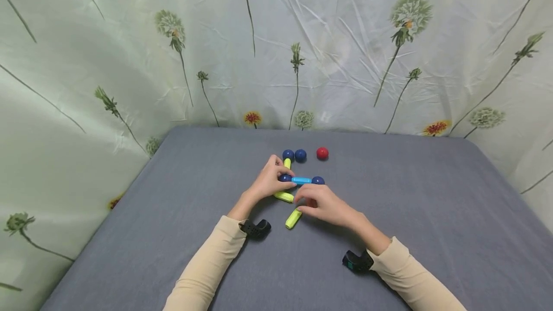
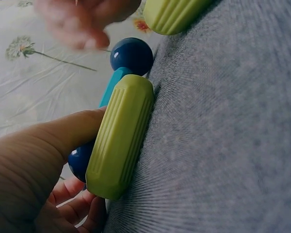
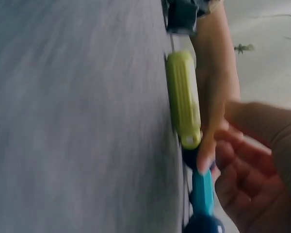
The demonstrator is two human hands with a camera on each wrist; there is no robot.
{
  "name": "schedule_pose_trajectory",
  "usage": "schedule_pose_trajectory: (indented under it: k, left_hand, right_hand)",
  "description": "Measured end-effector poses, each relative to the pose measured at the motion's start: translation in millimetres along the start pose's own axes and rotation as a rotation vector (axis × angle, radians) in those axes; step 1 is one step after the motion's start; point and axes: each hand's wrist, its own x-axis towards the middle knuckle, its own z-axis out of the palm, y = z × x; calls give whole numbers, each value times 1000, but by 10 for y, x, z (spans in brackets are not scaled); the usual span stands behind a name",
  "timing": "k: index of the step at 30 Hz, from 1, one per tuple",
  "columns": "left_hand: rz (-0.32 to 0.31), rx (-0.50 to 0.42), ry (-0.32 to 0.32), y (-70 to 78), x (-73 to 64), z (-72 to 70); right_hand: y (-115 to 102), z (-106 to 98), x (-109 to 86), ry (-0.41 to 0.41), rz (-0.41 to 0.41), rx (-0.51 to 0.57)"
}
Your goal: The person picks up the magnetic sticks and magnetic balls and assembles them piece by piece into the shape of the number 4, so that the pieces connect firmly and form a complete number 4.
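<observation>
My left hand (image 1: 267, 180) pinches a dark blue ball (image 1: 285, 177) between thumb and fingers. That ball sits at the left end of a light blue stick (image 1: 301, 180), with another dark blue ball (image 1: 318, 181) at the right end. Just nearer to me lies a ridged yellow-green stick (image 2: 121, 138), beside the left thumb. My right hand (image 1: 326, 204) hovers with loosely bent fingers over the far end of a second yellow-green stick (image 1: 293, 219). In the right wrist view no piece shows between its fingers, and the left wrist view shows it blurred.
Beyond the left hand, a third yellow-green stick (image 1: 287, 162) meets a dark blue ball (image 1: 288, 154). Another dark blue ball (image 1: 300, 155) sits beside it, and a red ball (image 1: 322, 153) lies farther right. Grey cloth (image 1: 194, 181) covers the table; a flower-print curtain (image 1: 276, 85) hangs behind.
</observation>
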Motion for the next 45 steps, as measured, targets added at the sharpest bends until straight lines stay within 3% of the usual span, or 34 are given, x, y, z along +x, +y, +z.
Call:
schedule_pose_trajectory:
  k: [12,26,40,45]
  left_hand:
    - [23,-20,15,8,51,-26]
    - [-23,-48,-3,25,55,-29]
    - [-44,-58,-14,-11,22,-5]
    - [-55,-72,-25,-25,6,5]
  right_hand:
    - [-25,105,204,99,55,-158]
    - [25,192,232,149,104,-169]
    - [77,170,210,96,132,-156]
    - [111,136,180,39,141,-128]
